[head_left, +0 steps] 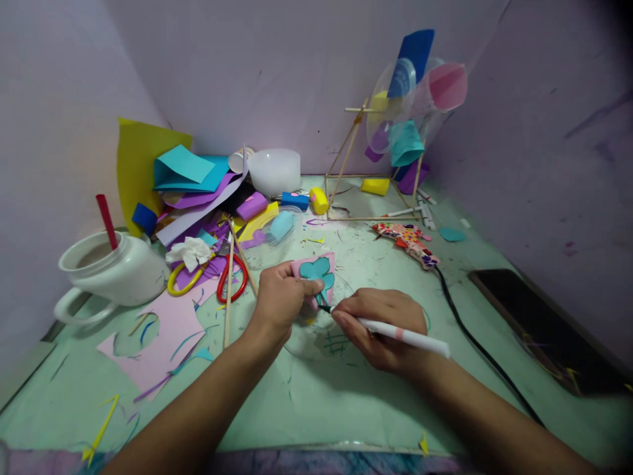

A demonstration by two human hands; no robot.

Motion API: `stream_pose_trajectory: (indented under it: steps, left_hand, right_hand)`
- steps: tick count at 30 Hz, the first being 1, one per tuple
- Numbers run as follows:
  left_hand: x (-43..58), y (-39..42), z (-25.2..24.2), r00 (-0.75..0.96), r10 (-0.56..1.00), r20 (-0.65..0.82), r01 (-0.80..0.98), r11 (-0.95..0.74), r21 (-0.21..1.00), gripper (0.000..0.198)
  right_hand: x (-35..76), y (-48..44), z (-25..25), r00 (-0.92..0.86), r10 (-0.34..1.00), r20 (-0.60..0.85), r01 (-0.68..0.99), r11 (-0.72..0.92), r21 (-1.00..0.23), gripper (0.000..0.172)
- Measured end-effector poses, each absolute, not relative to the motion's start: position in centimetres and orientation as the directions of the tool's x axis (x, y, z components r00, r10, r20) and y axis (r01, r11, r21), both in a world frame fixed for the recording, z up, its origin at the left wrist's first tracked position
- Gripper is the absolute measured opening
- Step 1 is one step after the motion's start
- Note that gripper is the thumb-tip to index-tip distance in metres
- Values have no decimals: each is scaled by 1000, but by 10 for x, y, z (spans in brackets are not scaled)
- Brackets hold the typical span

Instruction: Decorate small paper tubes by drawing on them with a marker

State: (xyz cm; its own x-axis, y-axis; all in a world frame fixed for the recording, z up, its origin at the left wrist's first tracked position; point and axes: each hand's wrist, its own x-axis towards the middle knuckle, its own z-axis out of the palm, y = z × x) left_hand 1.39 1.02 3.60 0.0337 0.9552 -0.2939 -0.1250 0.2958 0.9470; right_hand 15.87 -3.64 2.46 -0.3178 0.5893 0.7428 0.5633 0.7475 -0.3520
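Observation:
My left hand [279, 300] is closed on a small pink piece of paper [316, 272] with a teal shape drawn on it, held over a clear plastic cup [321, 336] lying on the table. My right hand [383, 323] grips a white marker [405, 335] like a pen, its dark tip touching the lower edge of the teal shape.
Red-handled scissors [232, 280] and yellow-handled scissors [185, 277] lie by a heap of coloured paper [198, 185]. A white jug [116, 270] stands at the left. A stick frame with cup blades [395, 125] stands behind. A glue gun [408, 241] with black cord and a phone [539, 326] lie right.

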Motion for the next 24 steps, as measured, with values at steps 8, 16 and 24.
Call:
stream_pose_trajectory:
  steps: [8, 16, 24]
  left_hand:
    - [13, 10, 36, 26, 952, -304, -121, 305, 945, 10]
    - [13, 11, 40, 35, 948, -316, -131, 318, 939, 10]
    - [17, 3, 47, 186, 930, -318, 114, 301, 947, 8]
  right_hand:
    - [159, -35, 29, -330, 609, 721, 544, 747, -382, 16]
    - [165, -38, 25, -118, 721, 683, 422, 659, -623, 13]
    - [171, -24, 29, 18, 805, 593, 461, 520, -719, 22]
